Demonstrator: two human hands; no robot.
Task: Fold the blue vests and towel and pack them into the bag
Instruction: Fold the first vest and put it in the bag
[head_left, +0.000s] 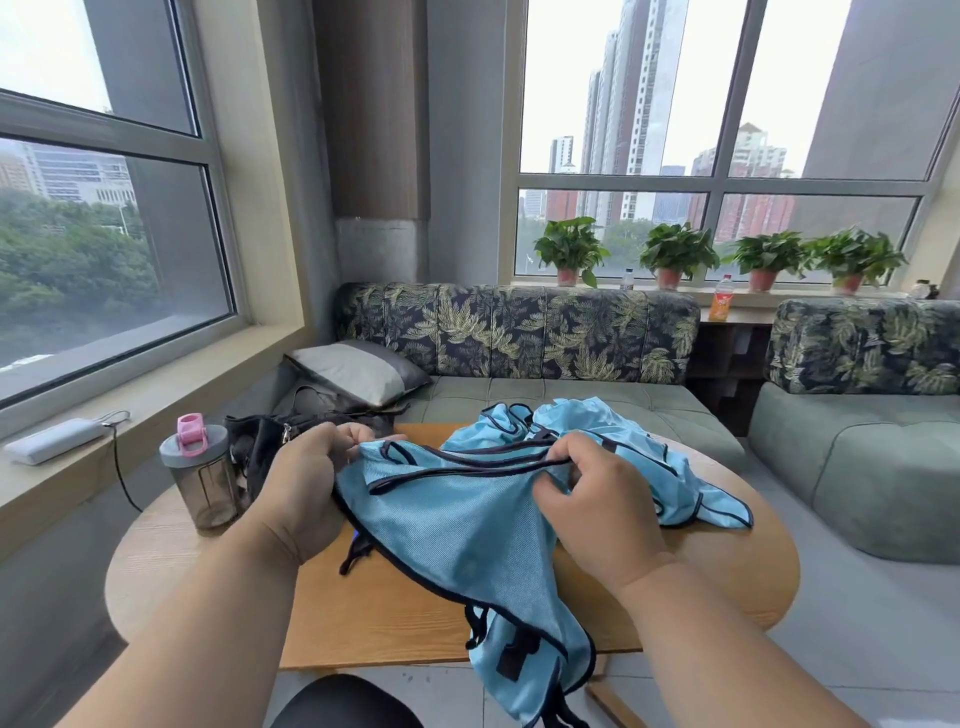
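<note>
Gripping the upper edge of a light blue vest with dark trim, the left hand has its fingers curled round one shoulder strap and the right hand pinches the other strap, fingers bent over the fabric. This vest is held up over the near half of the wooden table, and its lower part drapes past the table's near edge. More light blue fabric lies crumpled toward the far right edge of the table, just behind the right hand; whether it is a vest or the towel cannot be told. A black bag sits at the far left edge, with a grey bottle with a pink cap just beside it, nearer the left edge.
</note>
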